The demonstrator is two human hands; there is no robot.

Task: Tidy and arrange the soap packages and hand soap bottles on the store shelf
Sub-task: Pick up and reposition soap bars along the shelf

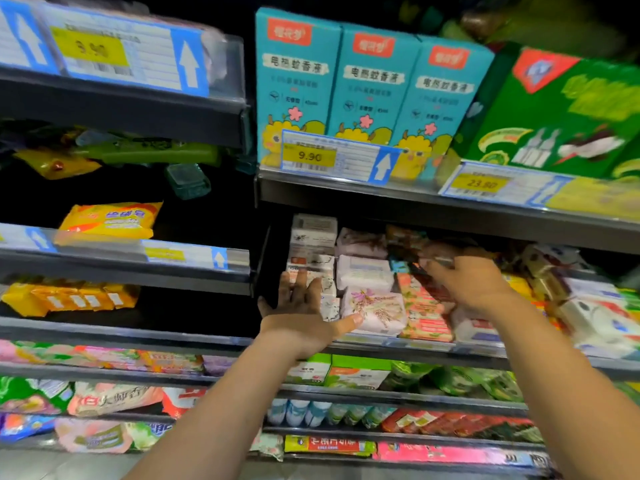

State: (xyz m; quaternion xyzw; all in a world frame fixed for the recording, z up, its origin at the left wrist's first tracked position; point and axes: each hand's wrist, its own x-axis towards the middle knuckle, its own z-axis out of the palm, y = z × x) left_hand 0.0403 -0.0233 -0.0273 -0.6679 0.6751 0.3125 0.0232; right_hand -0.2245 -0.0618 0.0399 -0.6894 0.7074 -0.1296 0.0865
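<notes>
Left hand (pixel 300 308) splayed, right hand (pixel 468 282) at soaps (pixel 375 308)

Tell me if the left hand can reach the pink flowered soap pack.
Probably yes: the left hand is open right beside the pink flowered soap pack, thumb at its edge, nothing between.

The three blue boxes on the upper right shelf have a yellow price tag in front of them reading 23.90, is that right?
No. In the head view the yellow price tag in front of the three blue boxes reads 9.90. The 23.90 tag sits below the green box.
</notes>
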